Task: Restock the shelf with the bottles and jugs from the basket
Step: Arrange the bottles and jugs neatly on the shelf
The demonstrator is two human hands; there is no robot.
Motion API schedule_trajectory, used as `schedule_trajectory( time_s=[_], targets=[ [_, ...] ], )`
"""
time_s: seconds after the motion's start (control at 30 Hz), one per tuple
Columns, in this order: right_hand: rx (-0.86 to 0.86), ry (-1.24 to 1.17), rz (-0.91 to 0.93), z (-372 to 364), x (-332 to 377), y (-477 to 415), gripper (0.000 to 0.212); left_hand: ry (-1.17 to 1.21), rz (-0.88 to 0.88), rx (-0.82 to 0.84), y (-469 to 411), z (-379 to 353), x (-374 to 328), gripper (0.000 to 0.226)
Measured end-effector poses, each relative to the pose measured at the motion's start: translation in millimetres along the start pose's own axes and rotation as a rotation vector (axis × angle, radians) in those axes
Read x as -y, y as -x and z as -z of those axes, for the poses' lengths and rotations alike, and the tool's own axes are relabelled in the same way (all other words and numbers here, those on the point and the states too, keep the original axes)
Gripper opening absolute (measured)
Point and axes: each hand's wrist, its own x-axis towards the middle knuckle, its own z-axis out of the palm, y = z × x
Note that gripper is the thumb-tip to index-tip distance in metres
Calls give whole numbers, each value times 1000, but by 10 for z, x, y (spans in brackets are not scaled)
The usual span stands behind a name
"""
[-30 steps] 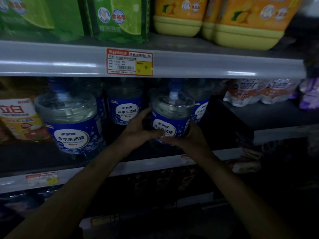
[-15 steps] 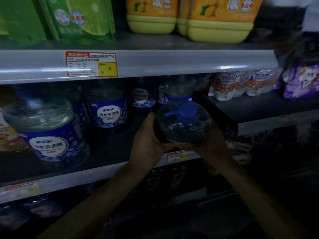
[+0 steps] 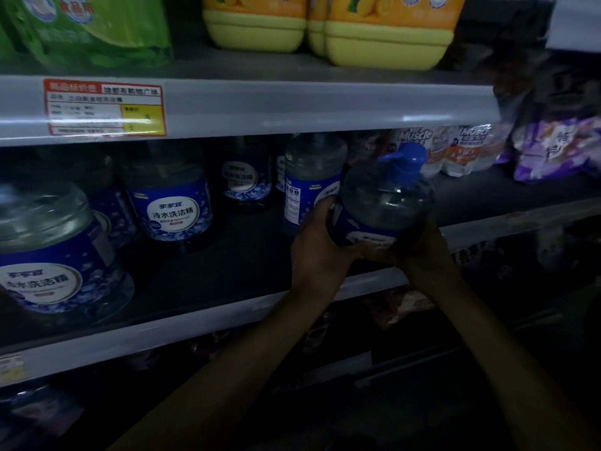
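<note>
Holding the jug point(image 3: 383, 203) with both hands, I have it over the right end of the middle shelf point(image 3: 195, 327), just behind the front edge. I cannot tell whether its base touches the shelf, because the hands cover it. The left hand point(image 3: 317, 252) wraps its fingers round the jug's left side at the label. The right hand point(image 3: 426, 252) cups the lower right side with its fingertips hidden behind the body, so both are gripping and neither is free.

The move ahead turns on the jug's long axis. It is tilted, with the base low and toward me and the blue cap point(image 3: 405, 161) up, away and to the right, close under the upper shelf's edge. Bare shelf lies just left of the left hand, in front of a back jug point(image 3: 312, 177) that nearly touches the held one. I judge the axis has to come upright before the base goes down — and the left hand is nearer that gap.

Half a second ago the cap pointed almost straight at me and I saw only the top. Now it has swung up and back, and the label shows. The view has also drifted right, so the price tag point(image 3: 104, 107) sits nearer the left edge.
</note>
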Motion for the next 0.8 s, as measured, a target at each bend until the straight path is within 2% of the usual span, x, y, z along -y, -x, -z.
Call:
schedule_trajectory(
  time_s=[0.13, 0.23, 0.33, 0.5, 0.67, 0.8],
  targets=[
    [36, -160, -40, 3, -56, -63, 106, 63, 40, -7, -70, -64, 31, 79],
    [33, -6, -11, 0, -32, -75, 65, 49, 49, 0, -85, -65, 40, 77],
    [-29, 40, 7, -11, -56, -68, 56, 70, 56, 32, -105, -52, 37, 74],
    [-150, 108, -6, -101, -58, 72, 67, 78, 53, 22, -19, -39, 62, 66],
    [-199, 104, -23, -157, 49, 214, 62, 66, 32, 49, 92, -11, 43, 71],
    [-228, 29, -49, -218, 233, 392, 55, 48, 76, 72, 225, 118, 29, 64]
  ],
)
